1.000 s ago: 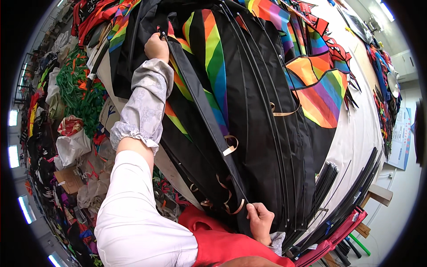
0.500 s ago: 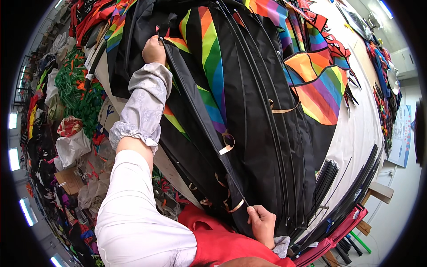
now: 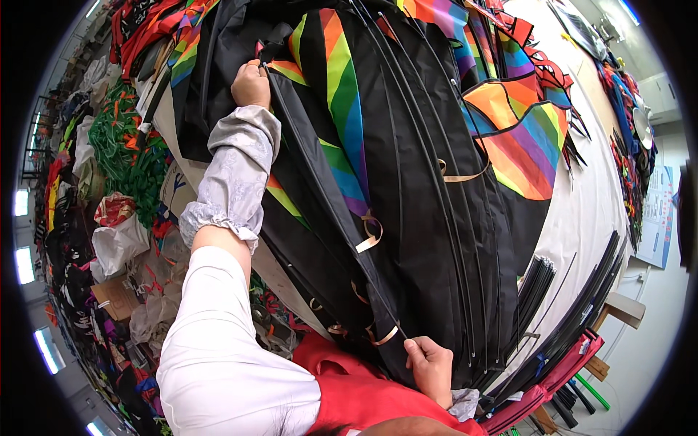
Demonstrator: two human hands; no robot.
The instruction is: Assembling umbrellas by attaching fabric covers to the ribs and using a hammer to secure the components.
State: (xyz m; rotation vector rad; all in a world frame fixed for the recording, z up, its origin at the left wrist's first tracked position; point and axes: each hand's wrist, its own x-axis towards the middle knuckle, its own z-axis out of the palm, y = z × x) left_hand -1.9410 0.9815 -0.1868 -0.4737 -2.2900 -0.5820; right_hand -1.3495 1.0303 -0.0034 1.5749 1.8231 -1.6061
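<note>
Left hand: fingertips hidden behind the back of the hand. Right hand: near end of the thin black rod covered by the fingers; whether the rod runs inside the black fabric or along it cannot be told. Above the left hand, the fabric is cut off by the upper edge. Far right of the right hand, print on the wall poster is too small to read

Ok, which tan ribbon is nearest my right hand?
The curved tan ribbon just above and left of your right hand; the others lie farther up or left.
</note>
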